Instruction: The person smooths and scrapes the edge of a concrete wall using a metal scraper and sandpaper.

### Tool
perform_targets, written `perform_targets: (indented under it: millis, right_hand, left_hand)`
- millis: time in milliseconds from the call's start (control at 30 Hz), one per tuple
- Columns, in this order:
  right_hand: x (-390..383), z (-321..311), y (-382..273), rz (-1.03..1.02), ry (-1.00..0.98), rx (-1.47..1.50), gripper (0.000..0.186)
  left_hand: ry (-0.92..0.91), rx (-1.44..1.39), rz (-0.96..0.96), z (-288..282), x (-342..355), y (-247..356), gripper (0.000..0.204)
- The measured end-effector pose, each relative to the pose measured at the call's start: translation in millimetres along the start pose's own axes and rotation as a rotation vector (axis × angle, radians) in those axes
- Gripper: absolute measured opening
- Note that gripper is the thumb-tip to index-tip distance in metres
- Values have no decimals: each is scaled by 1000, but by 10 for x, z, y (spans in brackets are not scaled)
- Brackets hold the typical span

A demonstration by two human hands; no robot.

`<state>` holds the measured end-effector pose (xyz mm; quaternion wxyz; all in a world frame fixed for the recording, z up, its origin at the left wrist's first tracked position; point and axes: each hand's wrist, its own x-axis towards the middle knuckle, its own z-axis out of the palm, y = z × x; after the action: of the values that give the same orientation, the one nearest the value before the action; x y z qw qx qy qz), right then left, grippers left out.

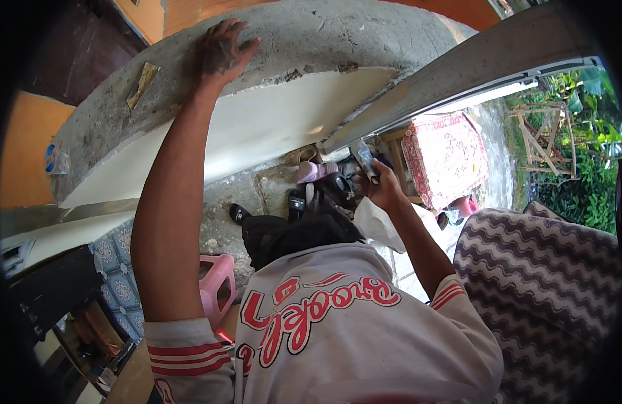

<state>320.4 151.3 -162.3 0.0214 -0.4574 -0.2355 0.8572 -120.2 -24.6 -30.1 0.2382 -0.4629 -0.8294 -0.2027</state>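
Note:
My left arm reaches up to the concrete ledge [304, 40], which tops a pale wall [257, 118]. There my left hand [224, 52] rests on the rough grey surface, fingers stretched and thumb apart, holding nothing. Lower and to the right, my right hand [386, 187] is closed around a flat grey blade-like tool [363, 156], perhaps a scraper. Its flat end points up toward the pillar, apart from the ledge. My fingers cover part of its near end, so its exact kind is unclear. A torn brown scrap [143, 85] lies on the ledge left of my left hand.
Shoes, including a lilac pair [315, 172], lie by the wall's foot. A grey beam [472, 64] slants down at right. A pink stool [218, 283] stands lower left, a red-patterned cloth [449, 158] covers something at right, and a striped blanket [533, 289] drapes nearby.

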Motion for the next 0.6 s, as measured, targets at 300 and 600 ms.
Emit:
perform_targets:
  millis: [300,600]
  right_hand:
    - [787,-263,74,-219,288,214,24]
    - [1399,351,-377,-355,290,755,14]
  left_hand:
    - [-39,-53,39,-13,66,-49,50]
    - [-124,-36,-18,-108,151,152,50]
